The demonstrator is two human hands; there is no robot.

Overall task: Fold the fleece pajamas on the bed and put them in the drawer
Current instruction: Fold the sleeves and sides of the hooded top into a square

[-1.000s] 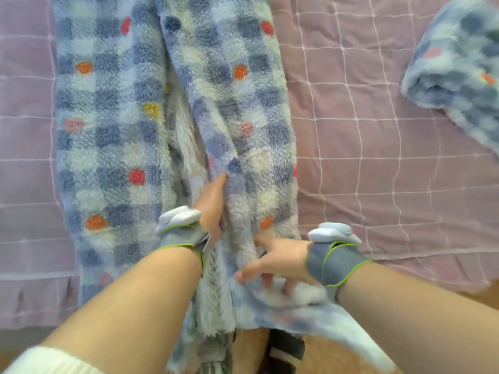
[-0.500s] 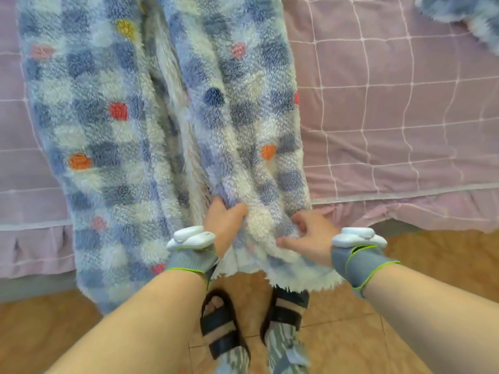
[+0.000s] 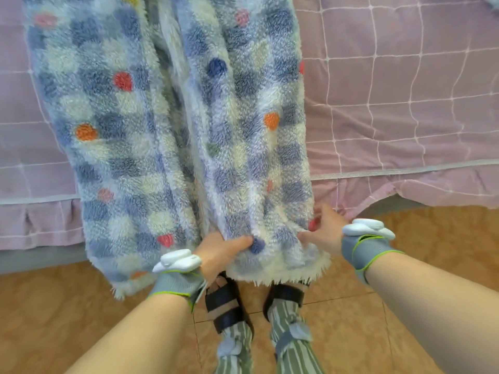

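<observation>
Blue-and-white checked fleece pajama trousers [image 3: 129,147] with coloured dots lie lengthwise on the bed, both legs hanging over its near edge. My left hand [image 3: 218,252] pinches the hem of the right leg at its left corner. My right hand [image 3: 322,233] grips the same hem at its right corner. The left leg hangs free beside them. No drawer is in view.
The bed carries a pink sheet with a white grid [image 3: 391,90] and a frilled skirt along its edge. Orange floor tiles [image 3: 432,238] lie below. My feet in dark sandals [image 3: 229,306] stand just under the hem.
Both hands slid down the right trouser leg to its hem and took hold of it. The view tilted down, so the floor and my feet came into sight.
</observation>
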